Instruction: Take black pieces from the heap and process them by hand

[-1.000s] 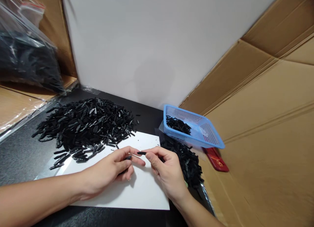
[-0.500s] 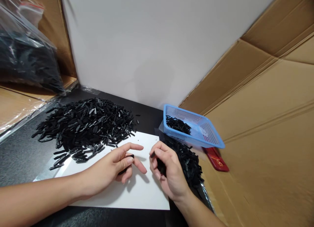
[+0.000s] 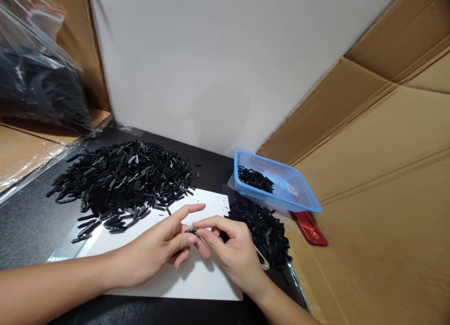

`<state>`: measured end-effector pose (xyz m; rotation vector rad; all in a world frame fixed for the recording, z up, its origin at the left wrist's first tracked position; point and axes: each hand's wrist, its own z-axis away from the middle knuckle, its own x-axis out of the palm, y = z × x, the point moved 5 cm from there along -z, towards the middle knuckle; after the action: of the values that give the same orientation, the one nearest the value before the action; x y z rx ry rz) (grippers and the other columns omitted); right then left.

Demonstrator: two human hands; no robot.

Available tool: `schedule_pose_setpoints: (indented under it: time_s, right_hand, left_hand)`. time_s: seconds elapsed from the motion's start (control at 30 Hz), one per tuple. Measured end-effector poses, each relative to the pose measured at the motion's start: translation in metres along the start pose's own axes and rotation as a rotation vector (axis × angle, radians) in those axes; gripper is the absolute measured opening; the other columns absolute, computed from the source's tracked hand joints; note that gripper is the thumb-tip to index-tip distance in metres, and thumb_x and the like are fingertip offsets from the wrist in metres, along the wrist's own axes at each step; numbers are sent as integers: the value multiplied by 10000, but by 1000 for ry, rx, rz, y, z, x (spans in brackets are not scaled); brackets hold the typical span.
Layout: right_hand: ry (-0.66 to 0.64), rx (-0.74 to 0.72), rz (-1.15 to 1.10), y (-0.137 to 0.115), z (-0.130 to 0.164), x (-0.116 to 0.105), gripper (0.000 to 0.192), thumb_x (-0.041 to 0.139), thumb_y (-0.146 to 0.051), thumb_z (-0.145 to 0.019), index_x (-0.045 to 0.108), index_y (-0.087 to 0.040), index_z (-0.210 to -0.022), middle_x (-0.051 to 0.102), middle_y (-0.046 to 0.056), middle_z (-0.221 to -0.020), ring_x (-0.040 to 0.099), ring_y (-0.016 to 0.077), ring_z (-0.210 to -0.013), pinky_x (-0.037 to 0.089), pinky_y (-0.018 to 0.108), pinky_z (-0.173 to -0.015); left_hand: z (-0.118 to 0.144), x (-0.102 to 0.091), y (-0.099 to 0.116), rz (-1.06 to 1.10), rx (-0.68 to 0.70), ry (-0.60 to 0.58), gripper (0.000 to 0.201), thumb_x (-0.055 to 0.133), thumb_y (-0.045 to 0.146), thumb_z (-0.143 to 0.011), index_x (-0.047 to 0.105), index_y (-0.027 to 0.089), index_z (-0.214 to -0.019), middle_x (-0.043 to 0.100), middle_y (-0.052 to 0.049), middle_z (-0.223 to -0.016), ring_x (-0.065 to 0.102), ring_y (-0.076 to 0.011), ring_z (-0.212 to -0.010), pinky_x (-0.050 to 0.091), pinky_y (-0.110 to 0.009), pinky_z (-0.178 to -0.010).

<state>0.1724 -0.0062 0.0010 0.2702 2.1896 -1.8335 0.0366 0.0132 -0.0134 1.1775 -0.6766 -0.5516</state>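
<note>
Left hand (image 3: pixel 160 247): rests palm-down on the white rectangular sheet (image 3: pixel 147 275), forefinger stretched forward and clear of the rest, thumb and the other fingers curled in toward a small black flat plastic strip (image 3: pixel 191 230) and pinching its near end.

Right hand (image 3: pixel 234 252): lies on the same sheet just beside the left hand, loosely curled, thumb and forefinger closed on the other end of the small strip. The strip sits between the two hands, just above the sheet. A thin pale sliver (image 3: pixel 262 259) shows at the outer edge of this hand; what it is cannot be told.

Large heap of black flat plastic strips (image 3: pixel 119 182): spread over the dark tabletop (image 3: pixel 28 226) behind and left of the sheet, its near edge spilling onto the sheet.

Smaller heap of the same black strips (image 3: pixel 263 229): right of the sheet, just beside the right hand.

Blue perforated plastic basket (image 3: pixel 302 198): behind the smaller heap, holding a small pile of black strips in its left end.

Red flat packet (image 3: pixel 309 229): partly under the basket's near right corner, lying on cardboard.

Clear plastic bag of black pieces (image 3: pixel 38 81): upper left, on brown cardboard.

White upright panel (image 3: pixel 225 67): behind the table. Brown corrugated cardboard (image 3: pixel 383 142) fills the right side.
</note>
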Motion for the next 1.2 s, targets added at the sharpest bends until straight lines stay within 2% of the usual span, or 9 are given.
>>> schedule_pose_setpoints:
  time_s: [0.07,0.17,0.3,0.5,0.67,0.87,0.97,1.03,1.2]
  right_hand:
    - [58,-19,17,-2,0,-4,145,654,-225,-823,785,-165,-840,674,11,-609,504,121,-528,414,236,-543]
    - [110,-35,27,-3,1,-9,136,669,-229,-812,794,-180,-834,648,-2,-582,490,122,-530,400,236,-534]
    - [136,-31,13,-2,1,-12,140,666,-251,-823,795,-200,-843,662,2,-621,480,122,-541,393,241,-541]
    - [129,62,-74,6,-1,-13,193,670,-338,-838,750,-173,-779,536,-29,-559,463,112,-548,374,237,-549]
    - [105,154,-286,13,-2,-9,278,675,-405,-843,650,-164,-707,390,-79,-500,305,64,-439,241,209,-426]
    - [100,221,-508,18,-2,-5,330,708,-430,-819,548,-174,-687,344,-110,-483,211,27,-379,126,186,-368]
    - [104,229,-522,19,-2,-5,340,708,-427,-822,537,-171,-677,365,-109,-469,217,22,-371,118,182,-366]
    - [106,231,-524,19,-2,-5,344,712,-424,-819,535,-168,-672,373,-109,-457,218,19,-365,115,181,-367]
    - [116,241,-515,19,-3,-6,355,725,-435,-800,535,-167,-666,374,-109,-455,219,21,-363,118,186,-372]
  left_hand:
    - [-1,-1,1,-12,8,12,450,512,415,-932,362,235,-1316,698,6,-840,435,-108,-571,316,-256,-582]
    - [-3,-2,3,-37,25,17,248,490,415,-947,456,218,-1092,702,5,-800,430,-106,-575,317,-242,-564]
    - [-4,-3,5,-88,48,20,187,520,387,-933,501,202,-909,687,6,-766,439,-113,-610,351,-230,-569]
    - [-6,-7,4,-103,46,65,230,487,413,-946,535,193,-902,691,12,-681,397,-102,-520,289,-223,-491]
    - [-7,-10,-1,-94,10,105,284,504,458,-931,568,186,-878,635,35,-564,365,-98,-472,240,-240,-476]
    - [-8,-10,-5,103,17,119,249,474,366,-951,531,198,-1125,676,10,-748,363,-100,-534,268,-255,-547]
    - [-6,-10,-7,149,-7,134,282,470,363,-956,495,214,-1195,650,28,-728,349,-105,-554,272,-262,-572]
    - [-5,-10,-5,127,-10,140,263,478,385,-955,502,215,-1155,595,58,-640,345,-109,-551,268,-264,-575]
    - [-3,-8,3,29,-7,146,252,519,455,-923,509,204,-908,472,93,-515,332,-112,-522,256,-267,-555]
